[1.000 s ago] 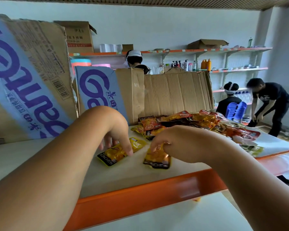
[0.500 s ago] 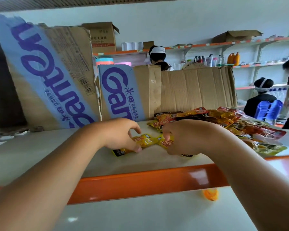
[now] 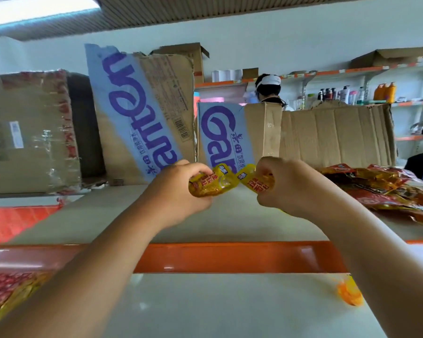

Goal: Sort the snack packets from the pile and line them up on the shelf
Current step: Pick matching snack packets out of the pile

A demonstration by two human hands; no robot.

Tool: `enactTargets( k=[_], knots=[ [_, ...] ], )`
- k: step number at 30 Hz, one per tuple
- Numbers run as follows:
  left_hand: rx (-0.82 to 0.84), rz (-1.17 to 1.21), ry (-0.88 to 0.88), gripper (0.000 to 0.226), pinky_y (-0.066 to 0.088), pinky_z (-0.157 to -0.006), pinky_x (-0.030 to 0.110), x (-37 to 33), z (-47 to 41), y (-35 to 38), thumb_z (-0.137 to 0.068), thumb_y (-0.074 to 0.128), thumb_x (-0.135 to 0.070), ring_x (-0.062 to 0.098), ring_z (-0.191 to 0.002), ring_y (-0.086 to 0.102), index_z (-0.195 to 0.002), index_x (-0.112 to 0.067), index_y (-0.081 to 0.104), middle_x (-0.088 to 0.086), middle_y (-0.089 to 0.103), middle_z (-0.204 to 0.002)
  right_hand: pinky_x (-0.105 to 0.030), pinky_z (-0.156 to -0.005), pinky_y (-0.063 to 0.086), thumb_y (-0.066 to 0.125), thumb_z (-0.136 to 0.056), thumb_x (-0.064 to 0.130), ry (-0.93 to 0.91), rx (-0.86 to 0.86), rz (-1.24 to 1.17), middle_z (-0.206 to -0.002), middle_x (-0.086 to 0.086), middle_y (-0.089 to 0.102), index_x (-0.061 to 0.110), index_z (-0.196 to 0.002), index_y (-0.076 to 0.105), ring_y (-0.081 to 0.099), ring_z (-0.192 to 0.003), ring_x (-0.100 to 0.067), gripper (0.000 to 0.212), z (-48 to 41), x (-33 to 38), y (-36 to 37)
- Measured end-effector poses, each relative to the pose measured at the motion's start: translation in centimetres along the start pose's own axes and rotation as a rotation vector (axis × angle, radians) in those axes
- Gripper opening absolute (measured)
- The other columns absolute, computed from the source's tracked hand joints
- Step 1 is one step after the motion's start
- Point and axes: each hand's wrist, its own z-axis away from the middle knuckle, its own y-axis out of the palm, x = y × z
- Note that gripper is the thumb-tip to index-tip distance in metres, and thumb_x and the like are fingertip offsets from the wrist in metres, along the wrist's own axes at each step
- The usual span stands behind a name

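My left hand (image 3: 178,191) grips a yellow snack packet (image 3: 211,180) and holds it above the white shelf (image 3: 205,220). My right hand (image 3: 288,186) grips a second yellow packet (image 3: 254,180) beside the first, their top corners nearly touching. Both packets carry red lettering. The pile of red and yellow snack packets (image 3: 381,184) lies on the shelf to the right of my right hand. An orange rail (image 3: 230,257) edges the shelf front.
Flattened cardboard boxes (image 3: 142,113) with blue print lean upright along the shelf's back. A taped brown box (image 3: 29,130) stands at the left. More packets (image 3: 7,293) lie on the lower shelf at left, an orange packet (image 3: 348,291) at right. A person (image 3: 268,86) stands behind the cardboard.
Both hands have lifted off the shelf, each with a yellow packet, and moved left away from the pile. The camera has swung left and down.
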Motion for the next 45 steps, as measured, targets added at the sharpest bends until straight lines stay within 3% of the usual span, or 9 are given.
enactTargets(
  k=[7, 13, 16, 18, 22, 25, 33, 39, 45],
  knots=[
    [-0.211, -0.042, -0.017, 0.052, 0.041, -0.075, 0.01, 7.4, 6.7, -8.1, -0.07, 0.086, -0.043, 0.002, -0.087, 0.058, -0.119, -0.034, 0.07, -0.012, 0.057, -0.098, -0.025, -0.054, 0.041, 0.075, -0.074, 0.027, -0.137, -0.097, -0.142, -0.092, 0.011, 0.06, 0.036, -0.109, 0.058, 0.054, -0.069, -0.002, 0.039, -0.4, 11.2, 4.0],
    [-0.331, -0.123, -0.083, 0.057, 0.053, -0.088, 0.034, 15.3, 14.7, -16.5, -0.064, 0.07, -0.056, 0.012, -0.094, 0.062, -0.117, -0.035, 0.071, -0.012, 0.061, -0.101, -0.029, -0.068, 0.042, 0.075, -0.076, 0.023, -0.278, -0.067, -0.203, -0.098, 0.006, 0.06, 0.033, -0.11, 0.061, 0.056, -0.082, -0.014, 0.038, -0.3, 24.6, 8.7],
    [-0.388, -0.184, -0.125, 0.056, 0.052, -0.089, 0.033, 19.4, 19.4, -20.3, -0.064, 0.068, -0.057, 0.015, -0.097, 0.063, -0.114, -0.033, 0.073, -0.01, 0.065, -0.099, -0.022, -0.061, 0.04, 0.075, -0.075, 0.022, -0.353, -0.043, -0.261, -0.094, 0.008, 0.061, 0.035, -0.106, 0.06, 0.056, -0.076, -0.006, 0.036, -0.2, 31.2, 11.9],
    [-0.403, -0.204, -0.174, 0.055, 0.05, -0.085, 0.029, 21.9, 22.6, -22.8, -0.064, 0.068, -0.056, 0.011, -0.095, 0.063, -0.113, -0.033, 0.072, -0.012, 0.065, -0.099, -0.016, -0.059, 0.039, 0.076, -0.075, 0.022, -0.402, -0.006, -0.312, -0.088, 0.012, 0.061, 0.035, -0.103, 0.06, 0.056, -0.073, -0.001, 0.035, 0.0, 35.6, 14.1],
    [-0.424, -0.258, -0.274, 0.06, 0.047, -0.074, 0.024, 26.1, 28.1, -27.3, -0.062, 0.068, -0.061, -0.004, -0.086, 0.056, -0.118, -0.039, 0.066, -0.02, 0.058, -0.097, -0.027, -0.06, 0.045, 0.077, -0.075, 0.023, -0.48, 0.053, -0.343, -0.086, 0.008, 0.062, 0.031, -0.101, 0.06, 0.059, -0.072, -0.01, 0.032, 0.3, 42.8, 17.6],
    [-0.431, -0.293, -0.344, 0.064, 0.04, -0.07, 0.02, 28.3, 31.2, -29.9, -0.063, 0.071, -0.063, -0.01, -0.085, 0.05, -0.123, -0.04, 0.062, -0.024, 0.052, -0.094, -0.023, -0.056, 0.038, 0.077, -0.073, 0.022, -0.561, 0.065, -0.375, -0.089, 0.001, 0.062, 0.028, -0.098, 0.06, 0.053, -0.067, -0.007, 0.032, 0.2, 47.0, 19.6],
    [-0.371, -0.383, -0.458, 0.063, 0.043, -0.066, 0.022, 32.8, 35.5, -31.9, -0.073, 0.08, -0.058, -0.002, -0.09, 0.053, -0.129, -0.039, 0.056, -0.013, 0.057, -0.107, -0.022, -0.057, 0.038, 0.074, -0.072, 0.024, -0.623, 0.105, -0.468, -0.083, 0.013, 0.058, 0.032, -0.097, 0.057, 0.054, -0.073, -0.007, 0.031, -0.3, 54.0, 25.7],
    [-0.36, -0.384, -0.508, 0.064, 0.035, -0.066, 0.008, 37.4, 34.4, -31.0, -0.075, 0.084, -0.05, -0.001, -0.089, 0.05, -0.131, -0.036, 0.056, -0.011, 0.055, -0.11, -0.027, -0.063, 0.042, 0.074, -0.076, 0.02, -0.586, 0.097, -0.579, -0.092, 0.009, 0.058, 0.029, -0.104, 0.059, 0.055, -0.08, -0.01, 0.033, -2.9, 55.3, 30.7],
    [-0.362, -0.333, -0.55, 0.067, 0.043, -0.074, 0.018, 43.2, 32.0, -28.2, -0.076, 0.083, -0.05, 0.006, -0.098, 0.052, -0.134, -0.033, 0.056, -0.013, 0.055, -0.111, -0.035, -0.074, 0.051, 0.076, -0.074, 0.017, -0.487, 0.078, -0.674, -0.103, 0.006, 0.06, 0.029, -0.113, 0.062, 0.058, -0.09, -0.017, 0.042, -6.1, 54.6, 37.3]
  ],
)
